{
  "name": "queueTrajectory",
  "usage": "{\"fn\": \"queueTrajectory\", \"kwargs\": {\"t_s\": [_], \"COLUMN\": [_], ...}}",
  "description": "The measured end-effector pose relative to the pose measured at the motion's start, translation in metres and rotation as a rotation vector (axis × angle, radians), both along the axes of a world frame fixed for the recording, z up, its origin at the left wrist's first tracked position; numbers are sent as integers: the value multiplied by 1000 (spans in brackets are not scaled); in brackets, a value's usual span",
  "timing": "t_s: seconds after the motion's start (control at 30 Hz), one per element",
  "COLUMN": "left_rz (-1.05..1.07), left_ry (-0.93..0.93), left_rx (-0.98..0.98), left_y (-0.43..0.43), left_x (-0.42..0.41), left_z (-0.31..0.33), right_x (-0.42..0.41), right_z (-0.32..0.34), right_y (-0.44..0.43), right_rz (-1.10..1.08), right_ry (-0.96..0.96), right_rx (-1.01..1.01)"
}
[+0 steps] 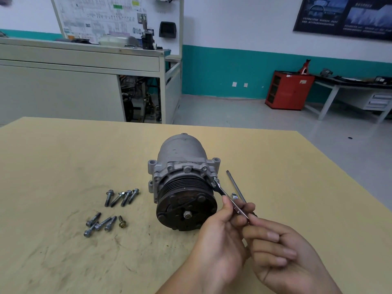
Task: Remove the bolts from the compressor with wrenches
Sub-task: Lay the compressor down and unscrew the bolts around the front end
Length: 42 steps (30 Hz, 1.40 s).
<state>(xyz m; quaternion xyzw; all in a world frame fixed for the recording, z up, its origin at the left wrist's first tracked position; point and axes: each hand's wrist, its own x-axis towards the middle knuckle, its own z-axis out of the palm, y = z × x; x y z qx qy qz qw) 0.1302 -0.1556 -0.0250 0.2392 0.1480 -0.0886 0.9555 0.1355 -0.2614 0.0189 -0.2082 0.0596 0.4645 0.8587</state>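
The compressor (pixel 182 153) lay on its side on the table (pixel 63 155), with the pulley toward the person. The left hand (pixel 220 240) pinched the wrench (pixel 221 190) between thumb and fingers, and the wrench head sat on a bolt (pixel 215 178) at the right flange. The right hand (pixel 282 251), fingers curled, held the handle end. Loose bolts (pixel 126 197) lay to the left of the compressor.

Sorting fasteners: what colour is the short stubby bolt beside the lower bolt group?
The short flanged bolt is brassy gold; head view.

Soft, even room light on my pale yellow wooden desk (pixel 63 166); faint shadows, white far wall (pixel 233 28) blurry, edges bowed.
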Motion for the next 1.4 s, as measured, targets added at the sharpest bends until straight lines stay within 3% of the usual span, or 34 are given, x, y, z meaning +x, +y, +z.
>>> {"fn": "queueTrajectory", "kwargs": {"t_s": [0.33,0.83,1.27,1.4], "left_rz": [8,-31,-90,-97], "left_ry": [5,26,42,33], "left_rx": [90,98,-52,46], "left_y": [2,4,16,17], "left_x": [0,-5,-7,-7], "left_z": [-4,5,20,20], "right_x": [-8,-17,-16,-19], "right_z": [-3,2,23,19], "right_y": [4,13,27,30], "right_rz": [-46,-127,-174,-203], "right_ry": [-12,-127,-106,-132], "right_rx": [74,-62,-238,-311]}}
